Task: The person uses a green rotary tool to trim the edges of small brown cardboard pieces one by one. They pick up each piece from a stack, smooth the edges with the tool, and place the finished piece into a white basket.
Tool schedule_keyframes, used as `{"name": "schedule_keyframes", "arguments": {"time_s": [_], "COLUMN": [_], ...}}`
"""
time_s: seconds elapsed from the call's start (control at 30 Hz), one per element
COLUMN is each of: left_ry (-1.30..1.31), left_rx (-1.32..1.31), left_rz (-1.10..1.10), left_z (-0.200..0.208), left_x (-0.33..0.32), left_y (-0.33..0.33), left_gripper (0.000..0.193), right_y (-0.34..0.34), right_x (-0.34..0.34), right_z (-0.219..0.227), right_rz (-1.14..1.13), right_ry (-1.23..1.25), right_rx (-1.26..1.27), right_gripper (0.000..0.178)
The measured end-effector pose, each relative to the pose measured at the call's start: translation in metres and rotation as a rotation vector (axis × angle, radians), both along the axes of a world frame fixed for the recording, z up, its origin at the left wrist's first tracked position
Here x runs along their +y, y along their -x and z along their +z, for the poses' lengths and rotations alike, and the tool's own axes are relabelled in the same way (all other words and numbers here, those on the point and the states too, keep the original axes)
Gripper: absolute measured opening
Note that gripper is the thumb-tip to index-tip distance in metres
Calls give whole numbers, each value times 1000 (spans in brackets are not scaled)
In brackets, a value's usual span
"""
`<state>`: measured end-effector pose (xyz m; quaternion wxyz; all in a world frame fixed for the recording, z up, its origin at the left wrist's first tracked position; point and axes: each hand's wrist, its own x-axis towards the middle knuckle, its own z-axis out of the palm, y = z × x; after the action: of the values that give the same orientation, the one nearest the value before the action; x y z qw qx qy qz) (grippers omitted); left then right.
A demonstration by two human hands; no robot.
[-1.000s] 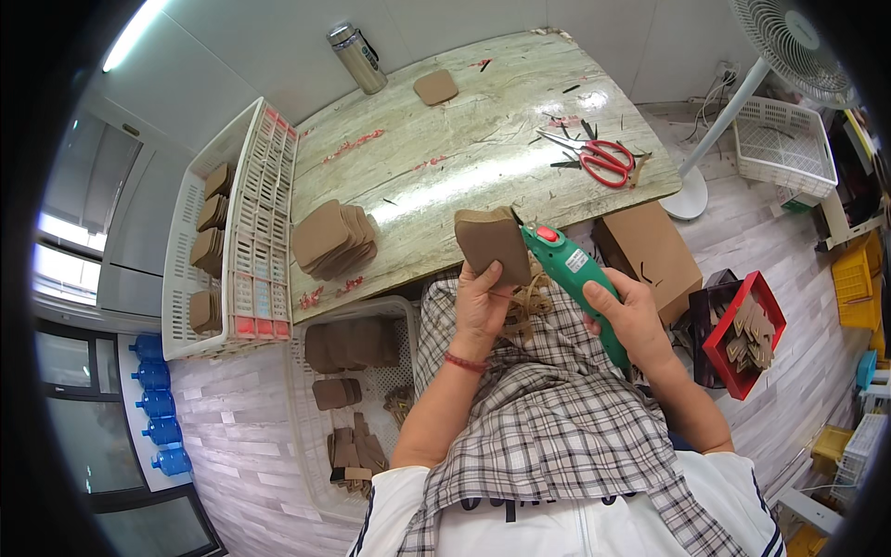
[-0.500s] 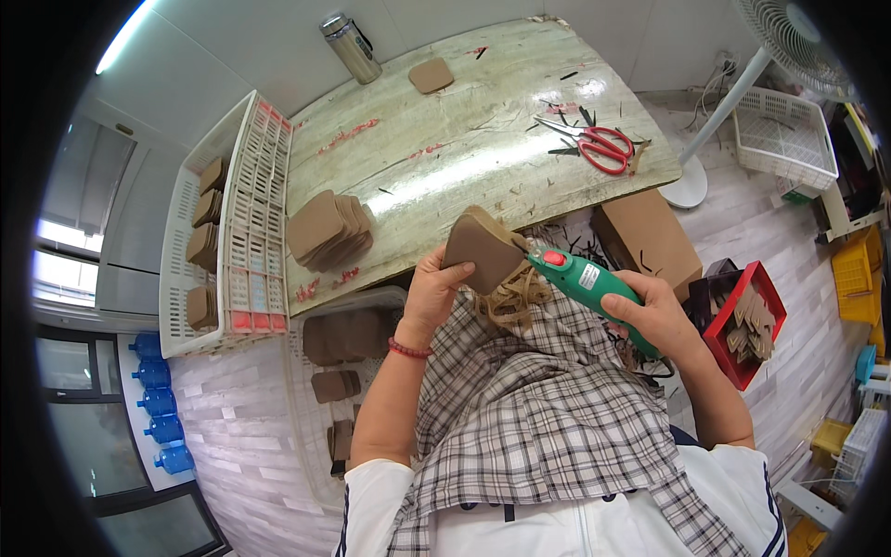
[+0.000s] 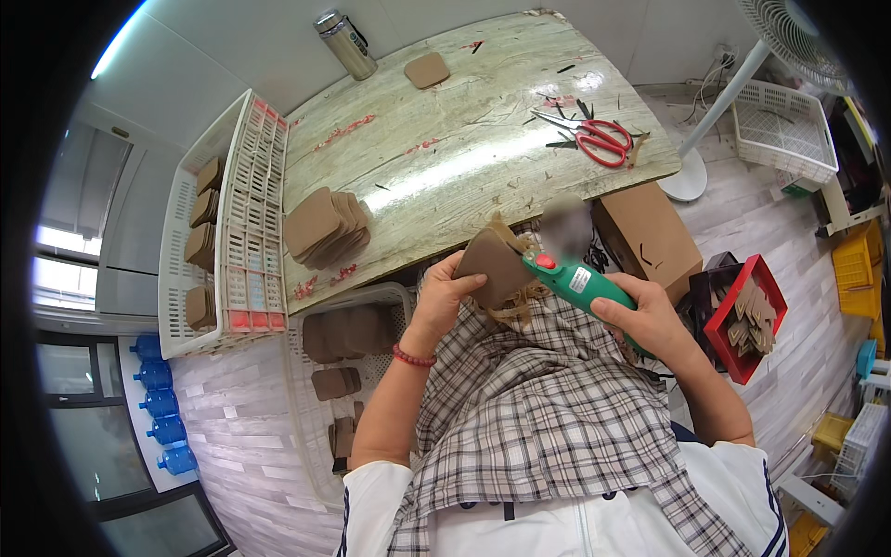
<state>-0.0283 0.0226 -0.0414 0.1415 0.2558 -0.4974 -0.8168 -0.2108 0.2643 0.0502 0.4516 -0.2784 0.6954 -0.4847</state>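
Observation:
My left hand (image 3: 443, 302) pinches a brown rounded-square pad (image 3: 489, 266) by its left edge, thumb on top. A frayed tan strip (image 3: 502, 228) stands along the pad's upper right edge. In my right hand (image 3: 643, 314) is a green handheld power cutter (image 3: 583, 284) with a red button, its tip against the pad's right edge. Tan trimmings (image 3: 516, 310) hang just below the pad, over the plaid apron (image 3: 548, 408) on my lap. A stack of similar brown pads (image 3: 325, 227) lies on the table to the left.
The worn table (image 3: 445, 139) carries red-handled scissors (image 3: 601, 141), dark scraps, a single pad (image 3: 427, 70) and a steel flask (image 3: 345, 45). White crates (image 3: 255, 223) with pads stand left. A cardboard box (image 3: 650, 243), a red tray (image 3: 748, 357) of pieces and a fan (image 3: 733, 97) are right.
The pad has shifted slightly right and down and turned a little in my left hand. The cutter's tip stays at its edge, and the tan strip now stands up more.

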Motion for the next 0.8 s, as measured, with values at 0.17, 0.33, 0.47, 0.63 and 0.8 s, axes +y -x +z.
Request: {"name": "schedule_keyframes", "arguments": {"time_s": [0.17, 0.33, 0.47, 0.63, 0.8], "left_ry": [19, 71, 172, 211, 243], "left_rx": [-19, -35, -52, -90, -150], "left_rz": [-46, -102, -161, -211, -210], "left_z": [-5, -3, 8, 20, 21], "left_x": [4, 0, -6, -11, -13], "left_y": [0, -3, -7, -12, -15], "left_gripper": [40, 38, 25, 22, 20], "right_y": [1, 3, 8, 8, 7], "right_x": [-3, -4, -3, -2, -2], "right_z": [-4, -5, -4, -5, -5], "right_rz": [-5, 10, 71, 89, 100], "right_ry": [30, 52, 26, 41, 41], "right_rx": [-22, -95, -98, -124, -129], "right_gripper": [34, 35, 37, 37, 38]}}
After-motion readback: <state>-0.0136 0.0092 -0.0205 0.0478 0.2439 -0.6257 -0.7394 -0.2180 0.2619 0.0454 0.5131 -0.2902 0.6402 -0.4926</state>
